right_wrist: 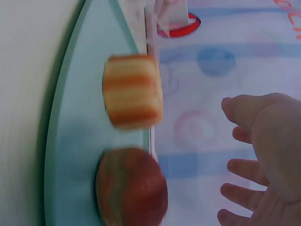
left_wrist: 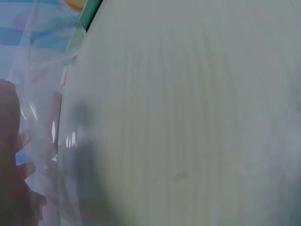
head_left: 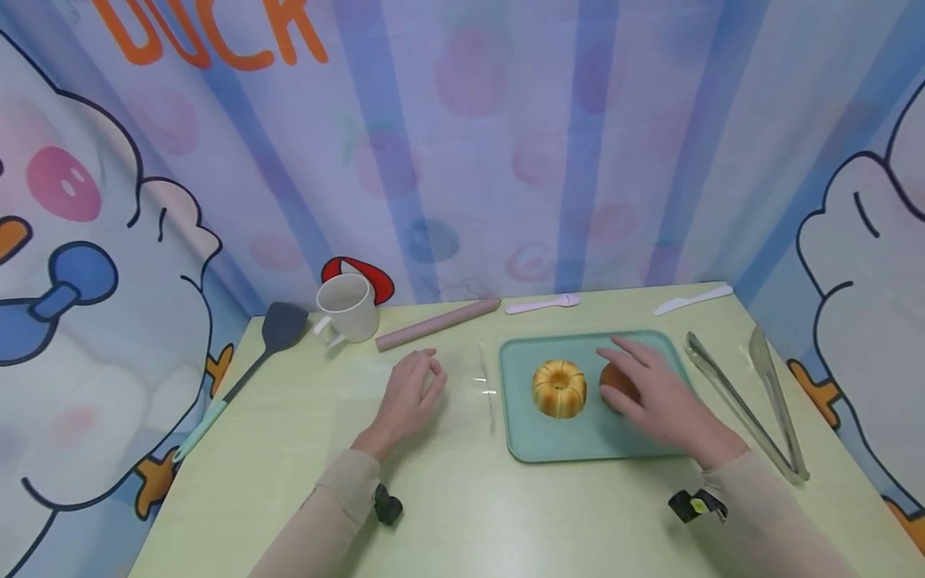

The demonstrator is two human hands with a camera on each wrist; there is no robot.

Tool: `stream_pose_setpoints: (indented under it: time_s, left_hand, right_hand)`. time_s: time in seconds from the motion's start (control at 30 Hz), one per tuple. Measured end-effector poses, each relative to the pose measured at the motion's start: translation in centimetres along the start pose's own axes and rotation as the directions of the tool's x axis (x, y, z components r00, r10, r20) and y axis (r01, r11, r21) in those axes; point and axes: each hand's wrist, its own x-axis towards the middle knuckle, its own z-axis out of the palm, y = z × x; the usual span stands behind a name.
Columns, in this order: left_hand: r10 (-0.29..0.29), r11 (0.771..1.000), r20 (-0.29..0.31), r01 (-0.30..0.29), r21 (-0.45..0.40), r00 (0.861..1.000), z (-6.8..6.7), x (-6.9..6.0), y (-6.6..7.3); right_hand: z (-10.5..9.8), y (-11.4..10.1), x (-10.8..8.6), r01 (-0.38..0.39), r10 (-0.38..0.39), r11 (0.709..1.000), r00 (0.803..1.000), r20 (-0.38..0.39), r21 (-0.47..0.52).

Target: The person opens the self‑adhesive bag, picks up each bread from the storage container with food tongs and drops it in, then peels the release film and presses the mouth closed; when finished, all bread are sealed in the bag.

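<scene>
On the teal tray [head_left: 523, 441] sit a ring-shaped, fluted golden bread [head_left: 560, 389] and, to its right, a round brown bun [head_left: 614, 384]. My right hand [head_left: 661, 397] hovers over the bun with fingers spread, partly covering it in the head view. The right wrist view shows a gap between this hand [right_wrist: 268, 155] and the bun [right_wrist: 131, 188]. Left of the tray, my left hand [head_left: 408, 393] holds a clear plastic bag [head_left: 466, 401] with bent fingers. In the left wrist view, the bag's film [left_wrist: 35, 108] stands up beside the fingers, which show through it.
A dark spatula [head_left: 284, 325], a white mug [head_left: 348, 309], a mauve rolling pin [head_left: 437, 324], a pink plastic fork [head_left: 542, 305] and a white plastic knife [head_left: 694, 299] line the back of the table. Metal tongs [head_left: 780, 401] lie right of the tray. A printed curtain [head_left: 491, 160] hangs behind.
</scene>
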Motion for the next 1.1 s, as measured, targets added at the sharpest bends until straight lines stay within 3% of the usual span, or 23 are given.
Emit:
stream_pose_setpoints:
  time_s: [0.2,0.33,0.57,0.8,0.97,1.1]
  left_hand:
    - [-0.084,0.995,0.059,0.087,-0.057,0.995,0.5,-0.4,-0.2]
    - [-0.097,0.991,0.054,0.102,-0.092,0.994,0.7,-0.6,-0.3]
    - [-0.097,0.982,0.011,0.098,-0.163,0.995,1.1,-0.8,-0.4]
    - [-0.086,0.979,0.002,0.085,-0.187,0.996,1.4,-0.8,-0.4]
    - [-0.102,0.975,-0.006,0.098,-0.197,0.995,1.5,-0.8,-0.3]
    - [-0.12,0.973,-0.007,0.116,-0.201,0.993,1.6,-0.8,-0.2]
  right_hand:
    - [-2.5,3.2,-2.4,-0.073,0.071,0.997,0.997,-0.036,-0.033]
    - [-3.5,5.8,-4.0,-0.143,0.14,0.989,0.989,-0.053,-0.043]
    - [-4.0,10.2,-6.9,-0.329,0.332,0.94,0.943,0.022,-0.093]
    - [-4.1,13.2,-9.3,-0.418,0.424,0.898,0.905,0.021,-0.139]
    - [-3.5,14.8,-10.4,-0.472,0.486,0.869,0.871,0.074,-0.149]
    - [-2.9,15.5,-10.9,-0.471,0.489,0.869,0.866,0.109,-0.153]
